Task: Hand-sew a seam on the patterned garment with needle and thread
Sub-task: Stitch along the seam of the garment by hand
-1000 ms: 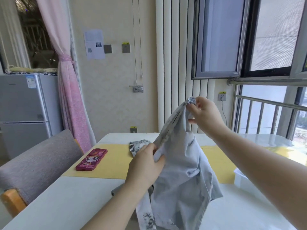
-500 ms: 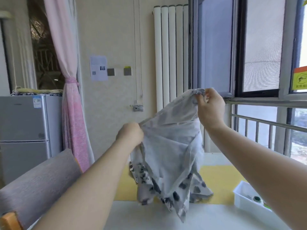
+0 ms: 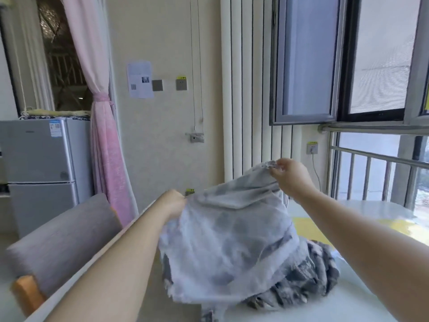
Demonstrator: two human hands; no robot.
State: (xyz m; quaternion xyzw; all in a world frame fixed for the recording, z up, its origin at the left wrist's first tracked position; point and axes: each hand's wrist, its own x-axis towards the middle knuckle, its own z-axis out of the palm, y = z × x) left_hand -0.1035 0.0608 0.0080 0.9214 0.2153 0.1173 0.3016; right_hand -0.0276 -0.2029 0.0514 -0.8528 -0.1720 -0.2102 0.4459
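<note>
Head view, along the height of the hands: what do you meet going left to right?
Fridge → pink curtain → left hand → patterned garment → right hand → window railing.

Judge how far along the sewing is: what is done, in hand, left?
Done: no stitches show. In hand: the left hand and right hand grip the garment, spreading it over the table. Left: no needle or thread is visible, so seemingly the whole seam.
</note>
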